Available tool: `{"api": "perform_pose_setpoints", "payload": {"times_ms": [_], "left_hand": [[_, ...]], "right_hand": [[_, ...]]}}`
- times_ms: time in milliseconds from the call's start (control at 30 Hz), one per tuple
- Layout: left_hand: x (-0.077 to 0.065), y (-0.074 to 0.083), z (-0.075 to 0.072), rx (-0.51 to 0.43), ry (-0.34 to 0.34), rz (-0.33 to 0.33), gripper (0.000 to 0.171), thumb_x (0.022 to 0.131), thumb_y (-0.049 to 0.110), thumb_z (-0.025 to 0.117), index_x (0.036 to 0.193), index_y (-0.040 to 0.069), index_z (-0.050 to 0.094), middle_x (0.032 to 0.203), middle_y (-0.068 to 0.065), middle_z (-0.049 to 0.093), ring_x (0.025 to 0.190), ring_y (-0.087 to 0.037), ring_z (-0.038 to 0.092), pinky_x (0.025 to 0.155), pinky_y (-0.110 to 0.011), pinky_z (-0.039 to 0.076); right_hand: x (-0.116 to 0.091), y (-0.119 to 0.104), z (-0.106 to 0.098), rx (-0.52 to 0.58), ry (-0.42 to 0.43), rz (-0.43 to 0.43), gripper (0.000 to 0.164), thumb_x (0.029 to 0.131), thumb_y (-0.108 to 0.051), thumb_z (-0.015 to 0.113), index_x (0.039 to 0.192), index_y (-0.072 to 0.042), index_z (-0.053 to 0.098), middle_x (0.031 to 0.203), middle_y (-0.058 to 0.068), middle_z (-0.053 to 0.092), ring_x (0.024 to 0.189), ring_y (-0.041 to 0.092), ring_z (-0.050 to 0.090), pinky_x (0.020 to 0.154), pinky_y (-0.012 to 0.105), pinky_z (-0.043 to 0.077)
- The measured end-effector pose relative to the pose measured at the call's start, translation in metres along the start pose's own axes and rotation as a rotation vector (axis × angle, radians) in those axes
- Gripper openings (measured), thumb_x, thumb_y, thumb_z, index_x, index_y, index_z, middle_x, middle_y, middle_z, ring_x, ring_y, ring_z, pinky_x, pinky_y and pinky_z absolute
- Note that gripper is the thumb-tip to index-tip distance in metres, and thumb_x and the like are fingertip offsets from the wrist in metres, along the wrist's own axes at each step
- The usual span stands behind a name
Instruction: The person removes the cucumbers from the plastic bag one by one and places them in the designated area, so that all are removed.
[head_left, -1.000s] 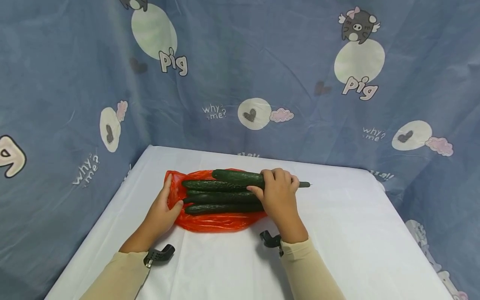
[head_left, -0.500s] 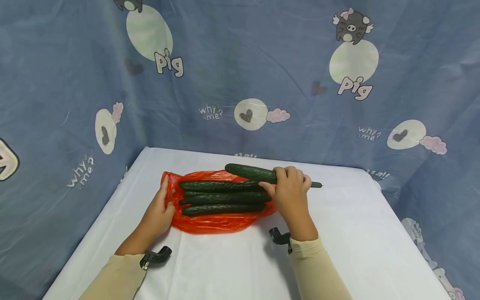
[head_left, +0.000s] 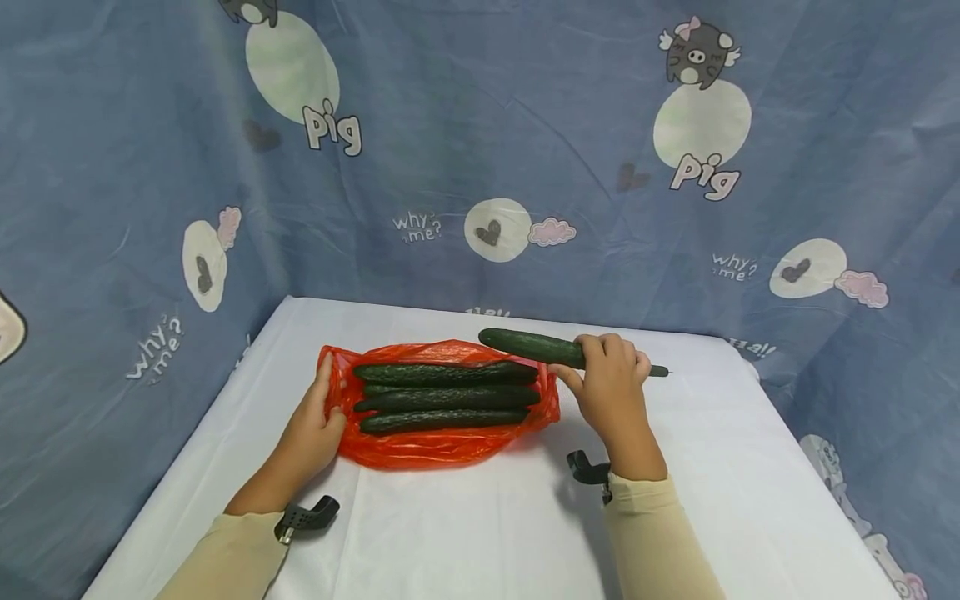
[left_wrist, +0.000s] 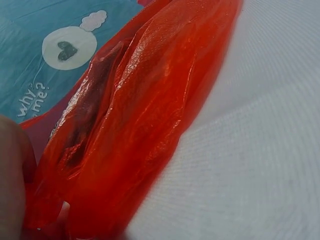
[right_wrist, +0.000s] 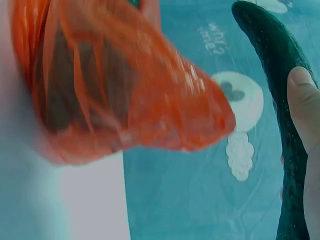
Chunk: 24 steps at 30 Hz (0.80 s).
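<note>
Shift: held cucumber (head_left: 528, 346) and right hand (head_left: 617, 392) are farther right than a second ago.
Left hand (head_left: 309, 425): seems to pinch the bag's end, fingers partly hidden.
Red bag (head_left: 435, 455): right of that pinch.
Bagged cucumbers (head_left: 450, 398): side by side, between both hands.
Right grip: clamped round the held cucumber, longer part leftward, stalk end poking out rightward.

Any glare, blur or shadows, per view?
Head: mostly sharp, soft shadow on the white cloth beside the right sleeve; left wrist: glare streaks on the red bag, left hand dim and soft at the edge; right wrist: red bag blurred, held cucumber crisper.
</note>
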<state>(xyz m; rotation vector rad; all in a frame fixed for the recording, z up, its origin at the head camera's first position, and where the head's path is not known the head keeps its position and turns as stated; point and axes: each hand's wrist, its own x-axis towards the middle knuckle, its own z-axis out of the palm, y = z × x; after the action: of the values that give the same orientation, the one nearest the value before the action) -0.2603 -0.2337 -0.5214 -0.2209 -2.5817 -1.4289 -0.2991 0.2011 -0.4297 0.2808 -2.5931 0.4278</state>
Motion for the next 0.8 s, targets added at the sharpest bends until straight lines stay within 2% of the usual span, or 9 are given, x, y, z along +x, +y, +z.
{"api": "perform_pose_setpoints", "payload": {"times_ms": [433,633,800], "left_hand": [[0.000,-0.004,0.001,0.000,0.010,0.013,0.092,0.097,-0.006,0.042,0.169,0.025,-0.005,0.175,-0.017,0.009,0.159,-0.045,0.016,0.124,-0.068,0.018],[0.002,-0.004,0.003,0.002,0.013,0.034,0.093,0.097,-0.006,0.041,0.169,0.029,-0.005,0.175,-0.017,0.008,0.158,-0.046,0.015,0.123,-0.068,0.017],[0.001,-0.004,0.003,0.005,0.006,0.026,0.091,0.098,-0.005,0.040,0.169,0.029,-0.007,0.175,-0.019,0.006,0.158,-0.048,0.013,0.122,-0.071,0.017]], "right_hand": [[-0.014,0.040,-0.007,0.041,-0.044,0.063,0.057,0.090,-0.049,0.077,0.125,-0.007,0.062,0.117,0.018,0.055,0.117,0.041,0.046,0.104,0.067,0.025],[-0.020,0.059,-0.008,0.023,-0.042,0.069,0.056,0.091,-0.049,0.076,0.125,-0.007,0.062,0.117,0.018,0.055,0.116,0.040,0.046,0.103,0.067,0.024],[-0.024,0.077,-0.005,0.022,-0.046,0.084,0.056,0.092,-0.050,0.075,0.127,-0.007,0.061,0.118,0.018,0.055,0.116,0.041,0.045,0.104,0.067,0.024]]}}
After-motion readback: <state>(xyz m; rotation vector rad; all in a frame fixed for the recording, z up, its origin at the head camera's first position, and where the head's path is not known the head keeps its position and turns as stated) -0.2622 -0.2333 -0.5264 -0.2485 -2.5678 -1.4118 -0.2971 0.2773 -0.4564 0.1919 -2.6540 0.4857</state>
